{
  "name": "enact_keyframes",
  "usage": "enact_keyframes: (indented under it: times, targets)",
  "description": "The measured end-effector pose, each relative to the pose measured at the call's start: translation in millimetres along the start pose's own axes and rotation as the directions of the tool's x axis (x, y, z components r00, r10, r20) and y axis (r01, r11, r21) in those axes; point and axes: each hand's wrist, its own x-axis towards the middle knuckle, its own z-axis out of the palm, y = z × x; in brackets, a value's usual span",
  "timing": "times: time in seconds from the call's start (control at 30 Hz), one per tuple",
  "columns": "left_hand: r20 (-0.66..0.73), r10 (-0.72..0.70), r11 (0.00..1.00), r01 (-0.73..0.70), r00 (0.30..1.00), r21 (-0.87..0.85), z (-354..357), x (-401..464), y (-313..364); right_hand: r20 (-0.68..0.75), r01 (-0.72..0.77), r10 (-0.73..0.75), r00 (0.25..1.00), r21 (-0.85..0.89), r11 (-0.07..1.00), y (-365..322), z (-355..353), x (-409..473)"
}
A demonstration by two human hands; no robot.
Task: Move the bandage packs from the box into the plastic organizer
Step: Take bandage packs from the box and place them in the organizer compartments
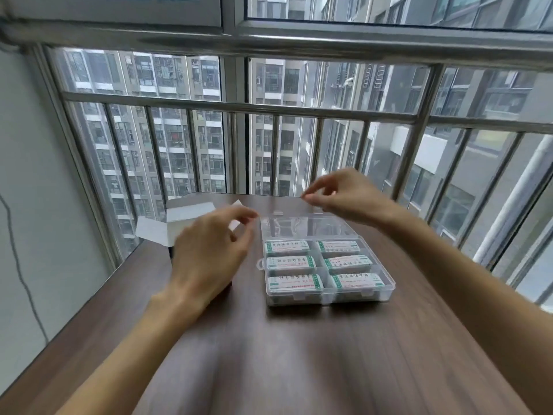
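Observation:
A clear plastic organizer (390,282) lies on the table, its lid (299,228) raised at the back. White and green bandage packs (294,283) fill its several compartments, one pack in each. The box (185,212) stands left of the organizer with its white flaps open; my left hand (209,253) hovers in front of it and hides its lower part. The left fingers are loosely curled near the lid's left corner and hold nothing. My right hand (347,196) floats just above the lid's far right edge, thumb and fingertips close together, with nothing visible between them.
The dark wooden table (299,354) runs up to a metal window railing (269,107) just behind the box and organizer. A grey wall (36,205) with a hanging cable is at the left. Bare tabletop stretches in front of the organizer.

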Motion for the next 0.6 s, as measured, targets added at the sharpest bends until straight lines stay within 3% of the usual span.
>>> enact_keyframes:
  times: [0.1,0.2,0.27,0.33,0.4,0.47,0.53,0.6]
  targets:
    - [-0.278,0.008,0.998,0.009,0.961,0.062,-18.8,-4.1,-18.9,-0.028,0.254,-0.259,0.966,-0.106,0.961,-21.8,32.8,-5.2]
    - [-0.344,-0.06,0.984,0.113,0.937,0.136,-21.2,-11.7,-48.9,0.131,0.381,-0.359,0.924,-0.387,0.84,-30.4,74.3,-8.0]
    - [-0.314,-0.178,0.97,0.22,0.933,0.103,-19.6,-17.6,-66.3,0.104,0.375,-0.369,0.923,-0.443,0.814,-31.1,96.0,-10.1]
    - [-0.214,-0.424,0.904,0.401,0.88,-0.146,-15.0,-21.5,-76.1,-0.037,0.379,-0.426,0.904,-0.394,0.838,-31.8,108.1,-13.0]
    - [-0.005,-0.623,0.687,0.544,0.782,-0.481,-13.6,-21.8,-76.7,-0.166,0.391,-0.461,0.872,-0.332,0.858,-33.6,112.7,-14.8]
    - [0.141,-0.636,0.528,0.56,0.759,-0.638,-13.8,-22.9,-75.1,-0.194,0.433,-0.512,0.837,-0.338,0.836,-34.9,115.8,-17.6]
    - [0.133,-0.598,0.575,0.539,0.79,-0.616,-14.8,-27.3,-71.3,-0.194,0.464,-0.556,0.808,-0.374,0.803,-35.3,116.2,-24.2]
    - [0.09,-0.518,0.687,0.476,0.851,-0.55,-17.0,-32.0,-69.9,-0.176,0.474,-0.58,0.795,-0.416,0.776,-31.4,114.7,-29.7]
